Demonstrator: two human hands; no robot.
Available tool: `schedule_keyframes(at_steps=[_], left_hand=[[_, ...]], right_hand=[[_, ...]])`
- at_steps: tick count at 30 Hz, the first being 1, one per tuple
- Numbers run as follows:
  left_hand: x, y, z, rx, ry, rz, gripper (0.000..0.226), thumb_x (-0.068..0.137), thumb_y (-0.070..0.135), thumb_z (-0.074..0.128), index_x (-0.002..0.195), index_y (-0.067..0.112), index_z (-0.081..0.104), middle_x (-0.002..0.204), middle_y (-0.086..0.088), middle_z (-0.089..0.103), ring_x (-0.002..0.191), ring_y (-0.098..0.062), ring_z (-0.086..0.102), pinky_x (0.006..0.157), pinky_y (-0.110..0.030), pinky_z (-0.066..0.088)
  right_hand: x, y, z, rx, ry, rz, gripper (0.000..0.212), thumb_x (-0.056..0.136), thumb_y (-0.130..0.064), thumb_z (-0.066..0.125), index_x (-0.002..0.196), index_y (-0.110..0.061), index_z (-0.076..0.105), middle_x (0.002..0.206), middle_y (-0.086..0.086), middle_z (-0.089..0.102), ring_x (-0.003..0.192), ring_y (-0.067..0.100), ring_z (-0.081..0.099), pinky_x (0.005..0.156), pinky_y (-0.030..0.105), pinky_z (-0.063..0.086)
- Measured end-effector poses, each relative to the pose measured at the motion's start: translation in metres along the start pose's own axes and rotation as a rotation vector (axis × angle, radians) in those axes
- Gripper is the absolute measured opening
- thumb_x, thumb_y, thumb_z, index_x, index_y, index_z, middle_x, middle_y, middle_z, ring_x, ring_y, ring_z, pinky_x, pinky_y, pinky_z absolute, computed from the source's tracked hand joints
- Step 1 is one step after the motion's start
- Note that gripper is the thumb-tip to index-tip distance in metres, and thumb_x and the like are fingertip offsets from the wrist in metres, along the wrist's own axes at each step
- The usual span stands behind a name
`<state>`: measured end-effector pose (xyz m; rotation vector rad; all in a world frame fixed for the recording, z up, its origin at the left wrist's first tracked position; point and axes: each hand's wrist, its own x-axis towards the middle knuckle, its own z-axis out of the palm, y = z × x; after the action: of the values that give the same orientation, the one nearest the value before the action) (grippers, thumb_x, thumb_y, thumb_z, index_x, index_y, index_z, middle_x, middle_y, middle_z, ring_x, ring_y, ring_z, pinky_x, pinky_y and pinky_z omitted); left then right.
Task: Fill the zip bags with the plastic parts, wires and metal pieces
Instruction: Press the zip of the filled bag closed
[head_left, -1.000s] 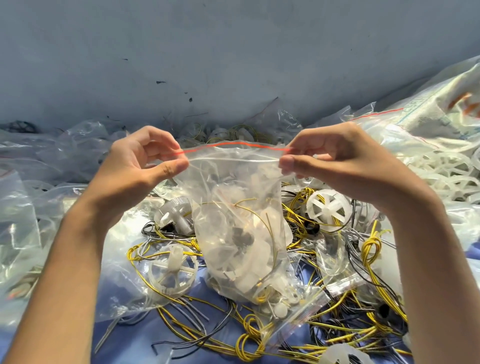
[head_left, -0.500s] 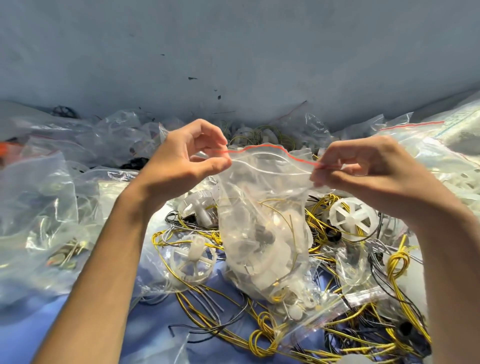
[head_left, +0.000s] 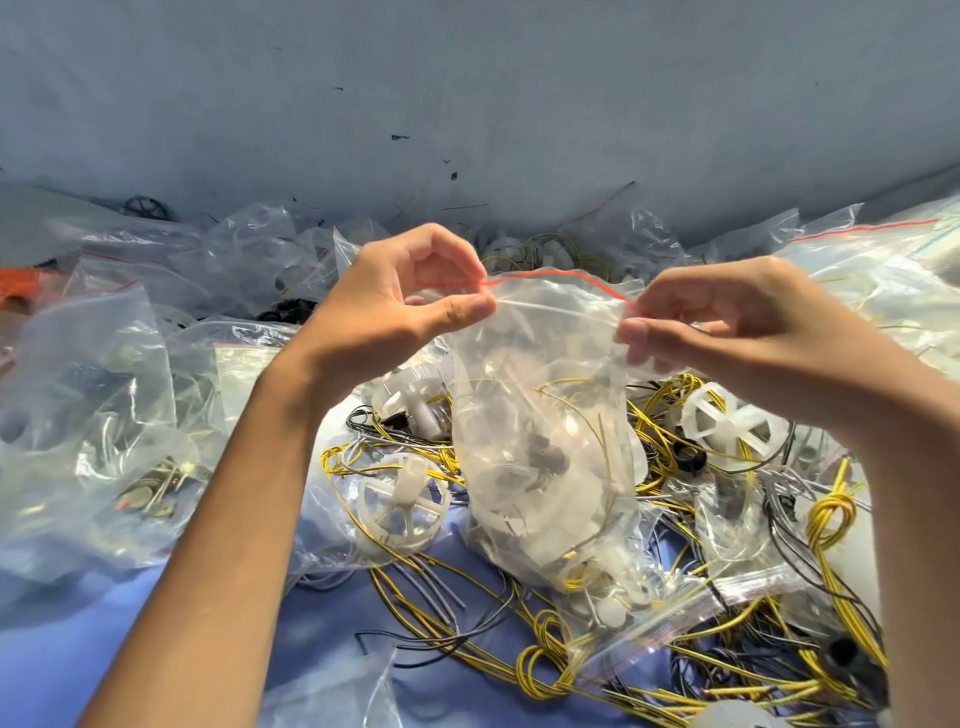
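Observation:
A clear zip bag with a red strip along its top hangs between my hands, stuffed with white plastic parts, a dark piece and thin yellow wire. My left hand pinches the bag's top left corner between thumb and fingers. My right hand pinches the top right corner. Under the bag lie yellow and black wires, a white spoked wheel and a second white wheel on a blue cloth.
Filled and crumpled clear bags pile up on the left and along the back by the grey wall. A large bag with a red strip lies at the right. Another zip bag lies flat in front.
The view has swung left, so both hands and the bag now sit further right in the frame. The bag's top edge is less taut and my hands are closer together.

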<state>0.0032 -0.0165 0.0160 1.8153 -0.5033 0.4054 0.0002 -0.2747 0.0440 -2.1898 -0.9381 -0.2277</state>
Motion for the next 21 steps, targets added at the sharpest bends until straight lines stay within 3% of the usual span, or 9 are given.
schedule_keyframes(at_steps=[6, 9, 16, 18, 21], left_hand=[[-0.0010, 0.0027, -0.0013, 0.042, -0.009, 0.064, 0.024, 0.077, 0.004, 0.073, 0.085, 0.022, 0.060, 0.079, 0.014, 0.065, 0.081, -0.003, 0.063, 0.080, -0.016, 0.049], [-0.0014, 0.0045, -0.0024, 0.063, -0.013, 0.078, 0.025, 0.077, 0.003, 0.073, 0.084, 0.022, 0.059, 0.077, 0.015, 0.064, 0.078, -0.002, 0.062, 0.080, -0.016, 0.049], [-0.0018, 0.0061, -0.0027, 0.069, -0.027, -0.018, 0.018, 0.073, 0.032, 0.076, 0.086, 0.032, 0.065, 0.090, 0.016, 0.070, 0.095, -0.003, 0.066, 0.086, -0.022, 0.048], [-0.0012, 0.0062, -0.0020, 0.078, -0.043, -0.042, 0.015, 0.073, 0.039, 0.073, 0.084, 0.032, 0.066, 0.090, 0.015, 0.071, 0.096, -0.003, 0.066, 0.085, -0.019, 0.048], [-0.0019, 0.0075, 0.0010, 0.061, -0.073, -0.052, 0.012, 0.075, 0.038, 0.068, 0.080, 0.027, 0.066, 0.079, 0.013, 0.072, 0.084, 0.001, 0.066, 0.076, -0.010, 0.047]], right_hand=[[-0.0003, 0.0014, -0.0003, -0.035, 0.021, -0.010, 0.013, 0.083, -0.031, 0.064, 0.072, -0.028, 0.068, 0.070, -0.008, 0.070, 0.063, 0.008, 0.065, 0.067, 0.034, 0.054], [-0.0004, -0.0003, -0.0005, -0.041, 0.037, -0.034, 0.013, 0.083, -0.027, 0.067, 0.070, -0.028, 0.068, 0.067, -0.006, 0.069, 0.063, 0.013, 0.063, 0.066, 0.036, 0.053], [-0.0001, -0.0014, 0.0010, -0.055, 0.085, -0.032, 0.012, 0.077, -0.029, 0.065, 0.068, -0.022, 0.068, 0.061, -0.004, 0.064, 0.054, 0.008, 0.053, 0.051, 0.016, 0.041], [0.0009, -0.0002, 0.0023, -0.039, 0.080, -0.012, 0.017, 0.083, -0.030, 0.071, 0.070, -0.020, 0.069, 0.062, -0.005, 0.065, 0.056, 0.011, 0.054, 0.056, 0.026, 0.043], [0.0016, -0.0027, 0.0056, -0.028, 0.058, -0.011, 0.018, 0.086, -0.036, 0.064, 0.074, -0.025, 0.069, 0.066, -0.007, 0.068, 0.061, 0.011, 0.061, 0.060, 0.033, 0.049]])
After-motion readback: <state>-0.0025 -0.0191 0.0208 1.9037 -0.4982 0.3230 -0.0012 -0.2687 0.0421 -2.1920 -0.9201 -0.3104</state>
